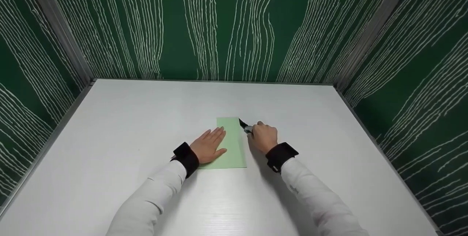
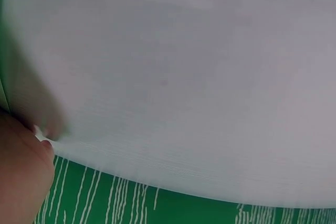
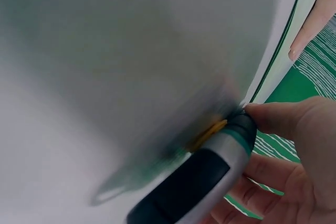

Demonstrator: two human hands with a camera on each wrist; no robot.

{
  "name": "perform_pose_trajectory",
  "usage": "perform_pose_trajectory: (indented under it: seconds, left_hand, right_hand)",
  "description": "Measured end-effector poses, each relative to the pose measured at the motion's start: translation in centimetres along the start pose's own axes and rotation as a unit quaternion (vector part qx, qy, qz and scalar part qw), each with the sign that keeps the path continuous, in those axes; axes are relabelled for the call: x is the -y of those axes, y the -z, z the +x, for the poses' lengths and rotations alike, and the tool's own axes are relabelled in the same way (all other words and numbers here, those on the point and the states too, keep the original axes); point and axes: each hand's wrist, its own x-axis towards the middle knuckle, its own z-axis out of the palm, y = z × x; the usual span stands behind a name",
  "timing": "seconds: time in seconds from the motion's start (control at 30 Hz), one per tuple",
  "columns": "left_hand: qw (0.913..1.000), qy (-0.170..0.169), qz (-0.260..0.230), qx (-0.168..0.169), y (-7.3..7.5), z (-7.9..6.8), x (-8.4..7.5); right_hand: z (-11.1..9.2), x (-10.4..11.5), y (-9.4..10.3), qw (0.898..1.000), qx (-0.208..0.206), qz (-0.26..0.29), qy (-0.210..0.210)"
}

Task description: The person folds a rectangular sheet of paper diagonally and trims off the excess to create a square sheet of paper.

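Observation:
A pale green sheet of paper point(image 1: 233, 144) lies on the white table. My left hand point(image 1: 210, 146) rests flat on its left part, with the fingers stretched out toward the far side and the thumb spread. The right hand point(image 1: 264, 137) grips a utility knife point(image 1: 248, 129) with a dark blade, whose tip is at the sheet's far right corner. In the right wrist view, the grey-and-black handle of the knife point(image 3: 184, 187) lies in the curled fingers, with the thumb near its front end. Only a bit of the left hand point(image 2: 23, 171) shows in the left wrist view.
The white tabletop point(image 1: 109, 126) spreads around the sheet on all sides. Green walls point(image 1: 234, 27) with wavy white lines stand behind and at both sides, joined by grey corner posts point(image 1: 360, 56). Black bands point(image 1: 280, 155) circle both wrists over white sleeves.

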Motion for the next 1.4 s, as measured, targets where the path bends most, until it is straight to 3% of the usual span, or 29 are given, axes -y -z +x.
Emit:
perform_pose_trajectory:
  seconds: [0.37,1.0,1.4]
  left_hand:
    - [0.9999,-0.002,0.014,-0.001,-0.4,0.3,0.4]
    - [1.0,-0.002,-0.002,-0.003,0.1,-0.1,-0.1]
    - [0.9999,0.005,0.016,0.003,-0.2,0.2,0.0]
  right_hand:
    - [0.0,0.9,-0.6,1.0,-0.027,-0.006,-0.008]
    - [0.2,2.0,-0.5,1.0,-0.023,-0.017,-0.009]
    - [0.4,-0.5,-0.1,0.999,-0.009,-0.033,0.01]
